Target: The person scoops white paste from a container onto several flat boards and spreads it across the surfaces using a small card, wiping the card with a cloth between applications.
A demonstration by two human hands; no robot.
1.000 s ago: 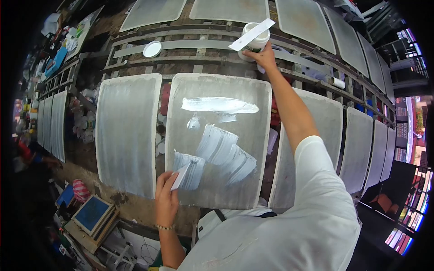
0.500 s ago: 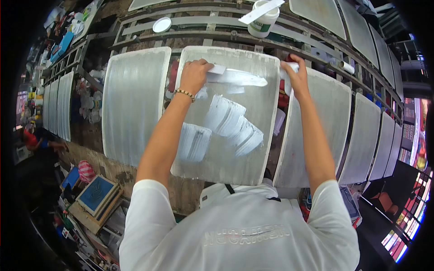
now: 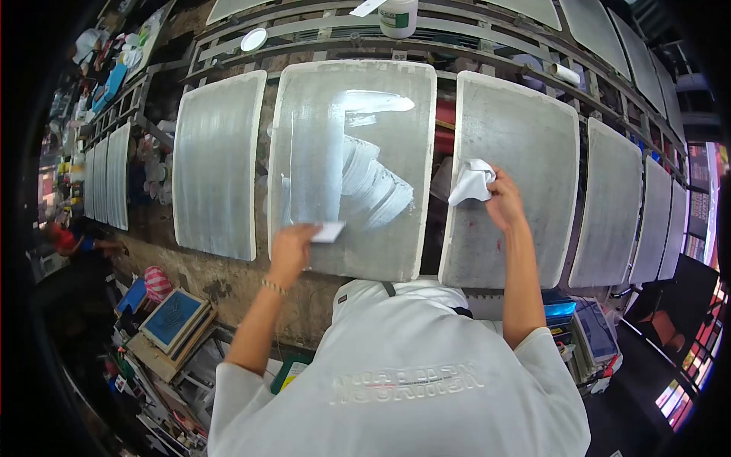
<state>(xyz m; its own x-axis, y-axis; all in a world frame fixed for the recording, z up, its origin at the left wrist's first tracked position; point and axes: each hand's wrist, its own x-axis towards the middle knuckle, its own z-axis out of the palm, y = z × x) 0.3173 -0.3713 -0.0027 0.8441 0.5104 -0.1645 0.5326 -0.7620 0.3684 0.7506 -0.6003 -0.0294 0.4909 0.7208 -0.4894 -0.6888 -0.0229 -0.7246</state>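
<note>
My left hand point(image 3: 292, 253) grips a flat white spreader point(image 3: 330, 231) near the lower left of a grey board point(image 3: 373, 255) with a pale border. Patches of white paste point(image 3: 381, 186) lie across the board's middle, with a thick streak near its top. A long, thin smoothed band runs down the left side to the spreader. In my right hand point(image 3: 505, 202) is a crumpled white cloth point(image 3: 472, 181), held over the left edge of the neighbouring grey board point(image 3: 525, 145). My left fingers are slightly blurred.
A white tub point(image 3: 398, 19) and a round white lid point(image 3: 253, 39) sit on the rails behind. Another board point(image 3: 217, 167) stands to the left, and several more line the right. Blue-meshed frames point(image 3: 173, 324) are stacked at lower left. A person in red point(image 3: 65, 240) is at far left.
My left hand has drawn the spreader down the board's left side, smoothing paste into a band. My right hand has moved down from the top right corner with the cloth. The view has shifted slightly.
</note>
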